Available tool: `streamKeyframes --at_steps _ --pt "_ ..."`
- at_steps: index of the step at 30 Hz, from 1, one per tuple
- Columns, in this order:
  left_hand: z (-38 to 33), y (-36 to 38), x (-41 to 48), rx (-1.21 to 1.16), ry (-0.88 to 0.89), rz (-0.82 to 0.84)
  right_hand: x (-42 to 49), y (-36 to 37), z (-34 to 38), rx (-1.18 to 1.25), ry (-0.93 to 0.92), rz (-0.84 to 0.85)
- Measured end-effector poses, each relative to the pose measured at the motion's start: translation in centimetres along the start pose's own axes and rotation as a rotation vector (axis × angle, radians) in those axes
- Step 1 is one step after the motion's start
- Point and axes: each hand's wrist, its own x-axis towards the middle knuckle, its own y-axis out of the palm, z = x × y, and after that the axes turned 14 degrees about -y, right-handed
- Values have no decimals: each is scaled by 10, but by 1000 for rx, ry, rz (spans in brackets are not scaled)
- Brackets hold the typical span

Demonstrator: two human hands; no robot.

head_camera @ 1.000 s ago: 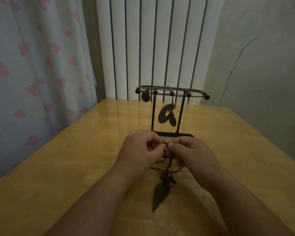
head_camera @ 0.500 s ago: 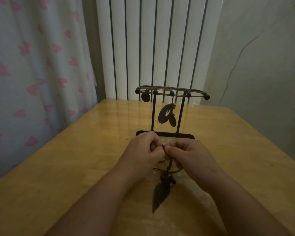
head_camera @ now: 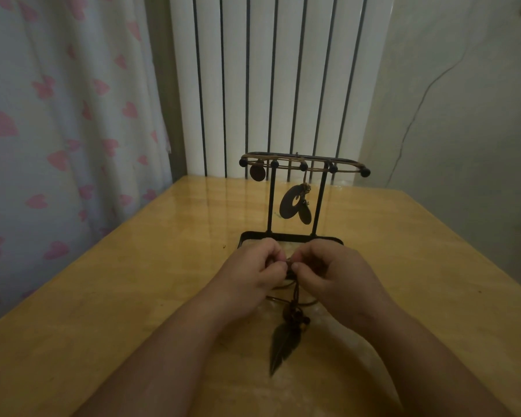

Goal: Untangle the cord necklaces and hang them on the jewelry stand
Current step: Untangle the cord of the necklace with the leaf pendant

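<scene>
A black jewelry stand [head_camera: 295, 234] stands mid-table, its top bar wrapped with brown cord. A small round pendant [head_camera: 257, 172] and a ring-shaped pendant [head_camera: 291, 203] hang from it. Just in front of its base, my left hand [head_camera: 253, 270] and my right hand [head_camera: 331, 272] meet, fingers curled, both pinching the cord of a necklace [head_camera: 295, 291]. Below them the cord loops on the table and ends in dark beads and a feather pendant [head_camera: 283, 344] lying toward me. The pinched spot is mostly hidden by my fingers.
The wooden table [head_camera: 133, 296] ends at a white radiator [head_camera: 283, 85] behind the stand. A heart-patterned curtain [head_camera: 57, 130] hangs along the left edge, and a plain wall [head_camera: 463, 115] lies to the right.
Both hands have shifted slightly away from me toward the stand's base, still pinching the cord. The feather pendant has barely moved.
</scene>
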Motion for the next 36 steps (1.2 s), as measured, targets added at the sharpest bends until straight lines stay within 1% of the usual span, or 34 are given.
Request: streamKeyframes --at_steps 6,16,21,25,30,36 --pt "0 0 0 36 9 20 2 -4 5 -166 -72 99" --pt "6 -2 2 -39 3 52 2 -1 4 -198 -136 63" --pt "5 -1 1 -116 -24 93 3 1 4 -217 -120 65" --pt "2 0 -1 -223 -56 157 3 3 4 -187 -87 68" --pt "5 0 -2 -297 -107 238 3 7 3 -135 -55 92" --pt "5 -1 0 -371 -136 279 2 13 2 -53 -43 45"
